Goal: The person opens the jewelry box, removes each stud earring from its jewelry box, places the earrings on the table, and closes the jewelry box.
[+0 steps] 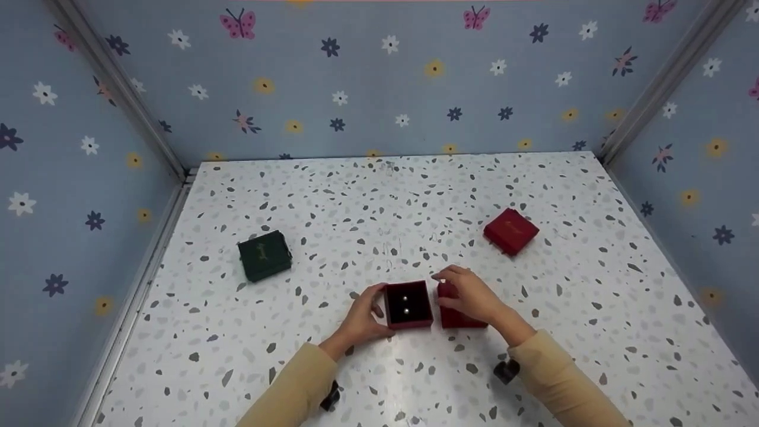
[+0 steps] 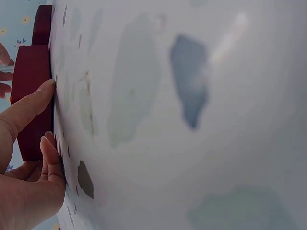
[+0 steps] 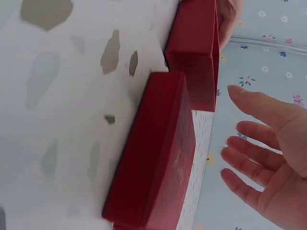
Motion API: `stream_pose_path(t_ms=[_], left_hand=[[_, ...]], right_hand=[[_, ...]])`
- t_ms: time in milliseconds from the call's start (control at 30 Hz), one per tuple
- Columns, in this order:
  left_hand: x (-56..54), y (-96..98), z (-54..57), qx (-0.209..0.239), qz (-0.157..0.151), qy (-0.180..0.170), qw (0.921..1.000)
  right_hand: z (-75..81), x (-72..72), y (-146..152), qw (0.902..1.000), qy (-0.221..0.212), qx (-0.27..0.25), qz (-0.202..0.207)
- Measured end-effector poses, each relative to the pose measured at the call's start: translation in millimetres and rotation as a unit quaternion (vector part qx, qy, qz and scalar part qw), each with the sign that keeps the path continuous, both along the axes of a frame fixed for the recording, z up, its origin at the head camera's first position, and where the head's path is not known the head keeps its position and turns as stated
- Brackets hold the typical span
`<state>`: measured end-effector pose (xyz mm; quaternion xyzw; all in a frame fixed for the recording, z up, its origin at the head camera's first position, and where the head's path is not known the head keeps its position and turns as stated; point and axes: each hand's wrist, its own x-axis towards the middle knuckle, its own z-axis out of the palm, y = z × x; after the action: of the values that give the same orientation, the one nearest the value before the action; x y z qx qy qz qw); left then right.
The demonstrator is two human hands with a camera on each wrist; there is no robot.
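Note:
A red jewelry box base [image 1: 409,325] stands uncovered on the speckled table, two pearl-like studs [image 1: 405,305] showing against its dark lining. Around its left side, my left hand [image 1: 363,317] holds it, thumb along the near wall and fingers toward the far corner. The thumb [image 2: 32,106] presses low on the red wall in the left wrist view. Just right of the base lies a red box lid [image 3: 148,153], gold marking on its top. Over that lid hovers my right hand [image 3: 273,148], fingers loosely spread and apart from it, nothing between them.
A closed dark green box [image 1: 265,256] sits at the left of the table. Farther back on the right is another closed red box [image 1: 511,232]. Flower-patterned panels [image 1: 391,77] wall in the back and both sides of the speckled table [image 1: 367,207].

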<state>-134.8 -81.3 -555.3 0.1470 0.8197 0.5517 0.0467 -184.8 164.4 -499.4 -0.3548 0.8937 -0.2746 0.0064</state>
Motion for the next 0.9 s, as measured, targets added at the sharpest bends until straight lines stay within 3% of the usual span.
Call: stream_pose_path(t_ms=[333,567,900], left_hand=[[1.6,-0.2,0.0,0.005,0.004,0.008,0.9999],[-0.1,0.2,0.7,-0.002,0.0,0.013,0.9999],[0.4,0.8,-0.5,0.005,-0.002,0.014,0.9999]], right_hand=[[-10.1,-1.2,-22.8,0.9936,-0.032,-0.108,-0.011],[-14.5,-3.1,-36.6,0.993,-0.038,-0.112,-0.007],[-20.4,-3.7,-47.3,0.9922,-0.083,-0.092,0.002]])
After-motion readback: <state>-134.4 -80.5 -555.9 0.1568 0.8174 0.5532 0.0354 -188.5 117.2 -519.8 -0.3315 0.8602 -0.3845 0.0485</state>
